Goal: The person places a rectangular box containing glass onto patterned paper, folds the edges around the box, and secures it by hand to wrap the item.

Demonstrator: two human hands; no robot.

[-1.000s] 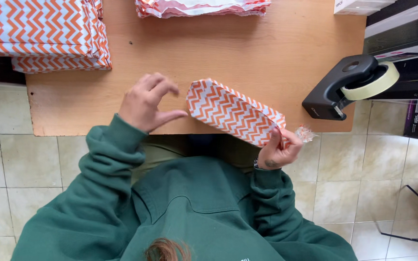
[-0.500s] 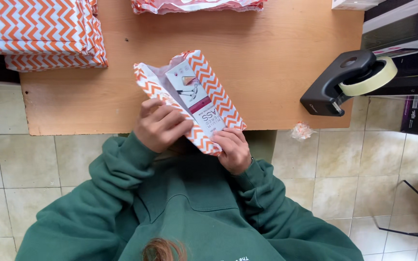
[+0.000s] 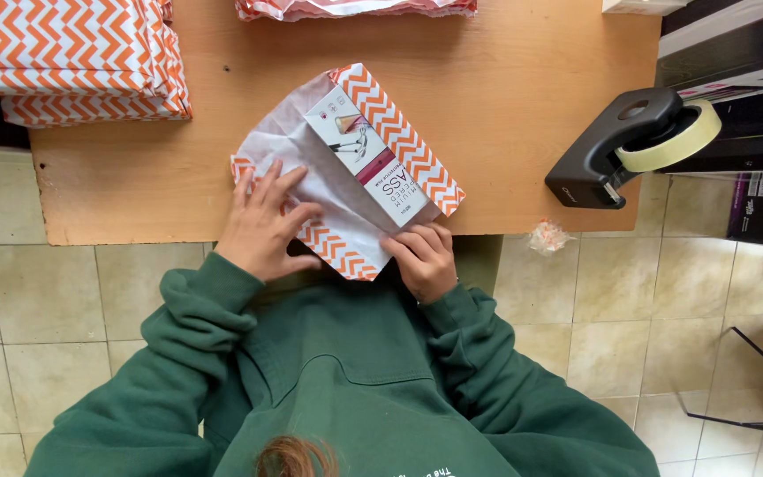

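From the head view we see a wooden table (image 3: 505, 88) with its near edge running across the middle of the frame, and a person in a green sweatshirt (image 3: 355, 380) seated against it.

On the table near that edge lies a sheet of wrapping paper (image 3: 311, 168) — white on its upturned inner face, with an orange-and-white zigzag print showing along its folded borders. A flat white rectangular box (image 3: 368, 155) rests on the paper, set at a slant, one long side against a folded-over strip of the zigzag print.

The left hand (image 3: 262, 225) lies flat on the near left part of the paper, fingers spread and stretched out, pressing it down rather than gripping anything. The right hand (image 3: 424, 256) sits at the near right corner of the paper, just beside the near end of the box; its fingers are curled and touch the paper's edge, but we cannot tell whether they pinch it or only rest on it.

At the far left corner of the table stands a stack of parcels (image 3: 68, 53) wrapped in the same zigzag paper, and another wrapped parcel (image 3: 355, 7) shows at the far edge. A black tape dispenser (image 3: 615, 150) with a pale roll sits at the table's right edge — well apart from both hands. A crumpled scrap (image 3: 547, 237) lies on the tiled floor (image 3: 664, 300) below it.
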